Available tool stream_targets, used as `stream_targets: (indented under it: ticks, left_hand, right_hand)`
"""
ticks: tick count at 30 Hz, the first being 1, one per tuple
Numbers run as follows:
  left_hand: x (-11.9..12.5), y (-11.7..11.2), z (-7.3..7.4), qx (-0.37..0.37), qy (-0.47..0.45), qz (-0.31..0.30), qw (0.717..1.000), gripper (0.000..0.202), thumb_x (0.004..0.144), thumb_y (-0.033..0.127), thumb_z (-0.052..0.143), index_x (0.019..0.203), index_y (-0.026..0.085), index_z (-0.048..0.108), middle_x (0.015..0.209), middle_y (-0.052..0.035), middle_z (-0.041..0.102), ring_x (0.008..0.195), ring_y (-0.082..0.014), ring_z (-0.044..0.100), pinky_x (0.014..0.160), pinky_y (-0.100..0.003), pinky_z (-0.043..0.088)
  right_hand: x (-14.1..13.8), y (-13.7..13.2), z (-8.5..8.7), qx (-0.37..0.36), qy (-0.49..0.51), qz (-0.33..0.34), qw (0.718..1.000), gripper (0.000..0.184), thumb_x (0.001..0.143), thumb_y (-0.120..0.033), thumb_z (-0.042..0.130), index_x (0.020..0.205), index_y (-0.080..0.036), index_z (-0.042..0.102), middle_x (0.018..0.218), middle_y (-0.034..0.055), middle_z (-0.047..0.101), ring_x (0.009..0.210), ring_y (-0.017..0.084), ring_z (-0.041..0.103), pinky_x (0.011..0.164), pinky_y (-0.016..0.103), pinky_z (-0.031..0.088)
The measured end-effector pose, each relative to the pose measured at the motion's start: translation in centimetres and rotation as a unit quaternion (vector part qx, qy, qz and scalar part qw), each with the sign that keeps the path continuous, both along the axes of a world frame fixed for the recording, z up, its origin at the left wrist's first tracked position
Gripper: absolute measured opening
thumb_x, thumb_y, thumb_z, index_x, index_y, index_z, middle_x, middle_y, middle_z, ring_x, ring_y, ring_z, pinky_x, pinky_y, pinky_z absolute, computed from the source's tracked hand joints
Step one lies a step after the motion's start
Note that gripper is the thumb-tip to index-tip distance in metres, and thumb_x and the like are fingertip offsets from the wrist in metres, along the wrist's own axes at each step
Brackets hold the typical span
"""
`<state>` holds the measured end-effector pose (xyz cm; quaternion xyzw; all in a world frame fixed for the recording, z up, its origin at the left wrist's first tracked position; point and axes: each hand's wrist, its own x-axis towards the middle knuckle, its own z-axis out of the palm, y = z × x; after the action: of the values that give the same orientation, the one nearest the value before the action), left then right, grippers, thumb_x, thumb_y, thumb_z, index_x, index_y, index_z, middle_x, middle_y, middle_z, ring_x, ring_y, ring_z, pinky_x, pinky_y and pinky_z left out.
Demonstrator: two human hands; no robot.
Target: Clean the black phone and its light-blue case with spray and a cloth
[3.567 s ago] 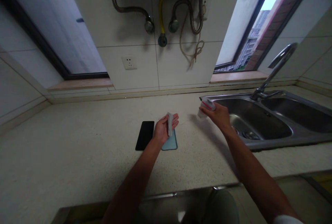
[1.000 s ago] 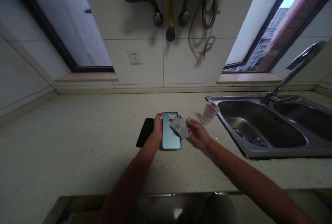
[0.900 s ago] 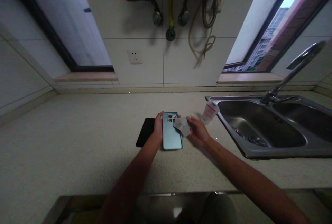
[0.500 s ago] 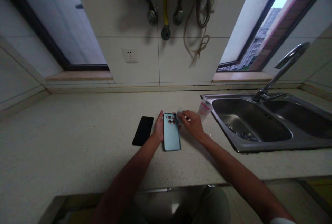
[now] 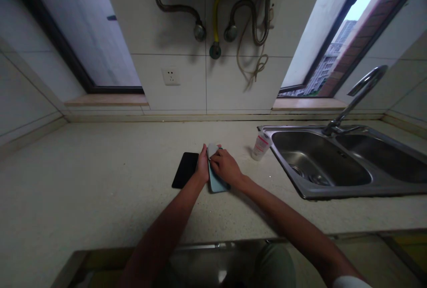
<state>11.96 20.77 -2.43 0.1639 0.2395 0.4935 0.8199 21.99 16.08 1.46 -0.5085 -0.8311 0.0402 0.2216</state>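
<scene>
A light blue-green phone [image 5: 217, 185] lies back side up, tilted slightly, over the counter. My left hand [image 5: 203, 166] grips it along its left edge, fingers closed round the side. Across its upper part is my right hand [image 5: 227, 167], fingers pinched on a thin pale piece [image 5: 212, 149] that looks like a tissue or wipe. That hand and the pale piece cover the camera lenses. Just left of my left hand, a flat black phone [image 5: 185, 170] rests on the counter, its right edge partly hidden by the hand.
A clear plastic cup with red print [image 5: 260, 146] stands to the right, beside the steel double sink [image 5: 303, 192] and its tap [image 5: 363, 86]. Behind the pale counter [image 5: 100, 172] are a tiled wall with a socket [image 5: 171, 76], hoses and two windows.
My right hand has moved left from the phone's upper right edge onto its back, bringing the pale piece over the lenses. The cup has come into fuller view.
</scene>
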Motion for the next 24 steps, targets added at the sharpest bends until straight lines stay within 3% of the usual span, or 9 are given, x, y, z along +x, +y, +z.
stream_targets:
  ticks: [8,13,18,24]
  left_hand:
    - [-1.1,-0.6,1.1,-0.012,-0.039,0.009,0.999,0.056,0.097,0.057,0.035,0.106,0.013,0.068,0.092,-0.0146,0.074,0.083,-0.0253,0.071,0.077,-0.040,0.056]
    - [-1.7,-0.8,2.3,-0.010,-0.025,0.011,1.000,0.054,0.097,0.058,0.037,0.097,0.014,0.068,0.089,-0.0140,0.073,0.081,-0.0243,0.071,0.069,-0.038,0.057]
    - [-1.4,-1.0,2.7,0.003,-0.017,0.004,1.000,0.054,0.096,0.059,0.038,0.097,0.014,0.068,0.090,-0.0145,0.073,0.083,-0.0253,0.071,0.070,-0.038,0.057]
    - [-1.6,-0.6,2.0,0.002,-0.019,-0.015,1.000,0.057,0.096,0.060,0.035,0.097,0.014,0.069,0.090,-0.0149,0.073,0.080,-0.0250,0.071,0.072,-0.040,0.057]
  right_hand:
    - [0.7,-3.7,0.6,-0.018,-0.095,0.112,0.989,0.017,0.090,-0.017,0.060,0.083,-0.014,0.075,0.090,0.0106,0.061,0.085,0.021,0.054,0.075,0.031,0.042]
    - [1.4,-5.9,0.5,-0.025,-0.087,0.202,0.975,0.030,0.094,-0.038,0.061,0.079,-0.016,0.075,0.087,0.0086,0.061,0.080,0.019,0.054,0.072,0.030,0.040]
    - [2.4,-6.1,0.4,0.021,-0.112,0.204,0.972,0.028,0.093,-0.038,0.063,0.082,-0.016,0.076,0.091,0.0100,0.064,0.083,0.021,0.056,0.076,0.034,0.040]
    - [4.8,-5.5,0.4,0.052,-0.157,0.164,0.972,0.024,0.092,-0.034,0.065,0.081,-0.017,0.077,0.090,0.0110,0.064,0.089,0.023,0.056,0.086,0.039,0.040]
